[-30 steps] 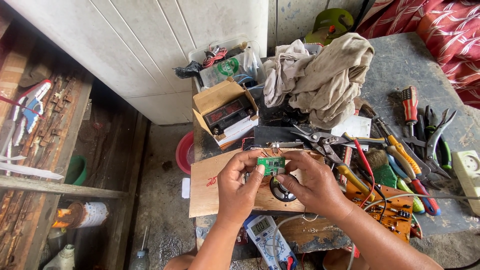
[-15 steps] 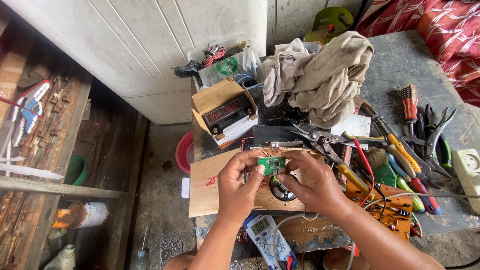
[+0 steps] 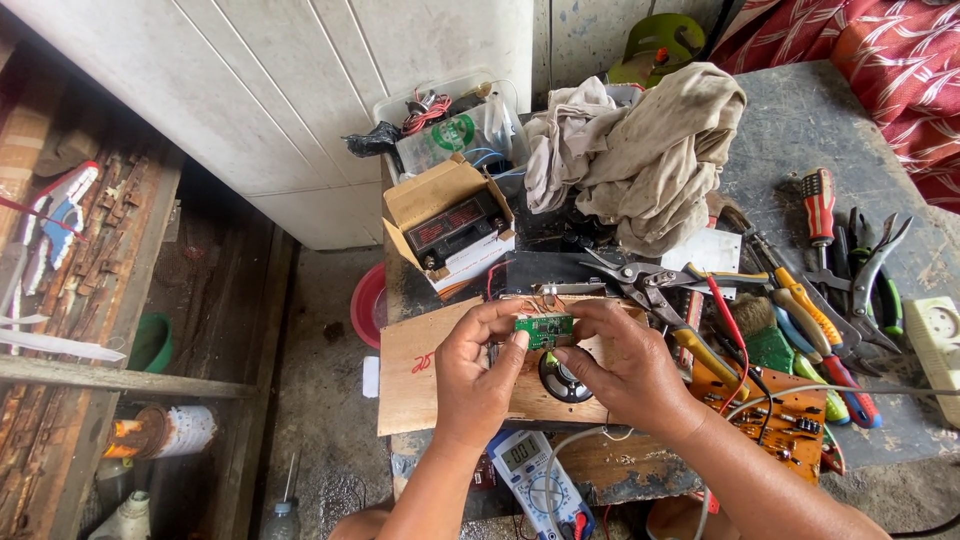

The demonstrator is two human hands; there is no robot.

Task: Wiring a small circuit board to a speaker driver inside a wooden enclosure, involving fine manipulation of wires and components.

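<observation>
Together, left hand point(image 3: 480, 375) and right hand point(image 3: 625, 365) fingers pinch a green circuit board point(image 3: 544, 330) above a speaker point(image 3: 566, 381), pliers point(image 3: 650, 285) beside.

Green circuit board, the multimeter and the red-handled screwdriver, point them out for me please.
green circuit board point(image 3: 544, 330), head view, on the middle of its face, held between both hands.
multimeter point(image 3: 532, 478), head view, on its body just below the screen.
red-handled screwdriver point(image 3: 818, 202), head view, on its red grip.

An open brown cardboard box point(image 3: 448, 225) sits at the back of the table. Behind it stands a clear plastic bag with a green round label point(image 3: 452, 133). A meter's small grey screen point(image 3: 521, 452) lies near the front edge.
</observation>
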